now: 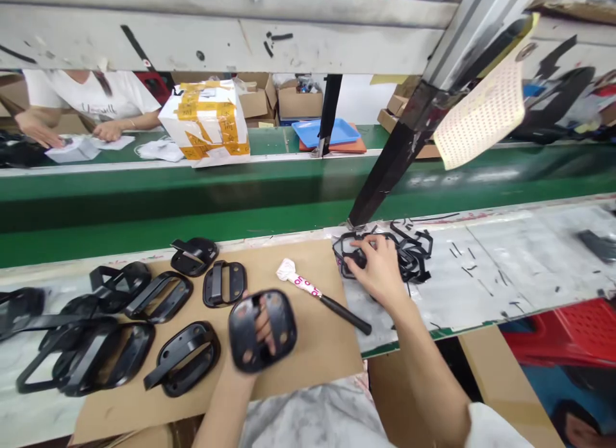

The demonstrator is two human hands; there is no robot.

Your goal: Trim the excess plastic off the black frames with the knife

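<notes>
My left hand [264, 329] is closed round a black plastic handle plate [280, 319], a rounded frame with a middle opening and screw holes; my fingers show through the opening. My right hand [380, 268] reaches into a pile of black bent strips [414, 255], thumb and fingers curled together round something dark that is partly hidden. Between the hands a hammer [344, 313] with a white-wrapped head lies on a cardboard sheet [308, 364]. Several similar black handle plates [224, 284] lie to the left, some with a strip-like bar across them.
A slanted dark post [389, 156] rises just behind the strip pile. Beyond the bench runs a green conveyor channel [269, 207]. Across it, a person [91, 108] handles white pieces beside a taped white box [208, 120]. A red stool [572, 336] stands at right.
</notes>
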